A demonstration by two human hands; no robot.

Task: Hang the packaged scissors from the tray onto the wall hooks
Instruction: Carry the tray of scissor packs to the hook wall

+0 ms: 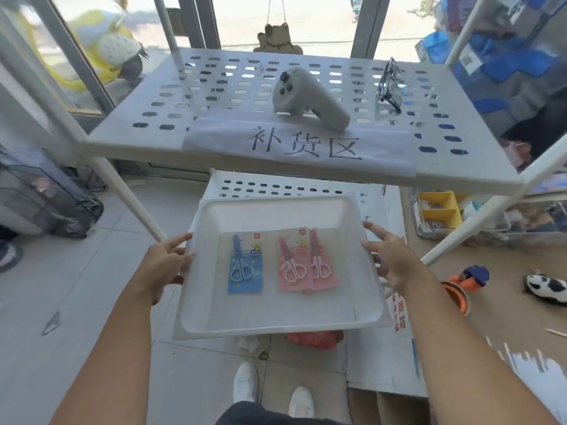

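A white plastic tray is held level in front of me, below the upper shelf. My left hand grips its left rim and my right hand grips its right rim. Inside lie a blue packaged pair of scissors on the left and two overlapping pink packaged scissors on the right. No wall hooks are in view.
A white perforated shelf stands ahead, bearing a grey controller, glasses and a paper label. A lower perforated shelf sits behind the tray. Slanted white rack legs flank it. Toys lie on the floor at right.
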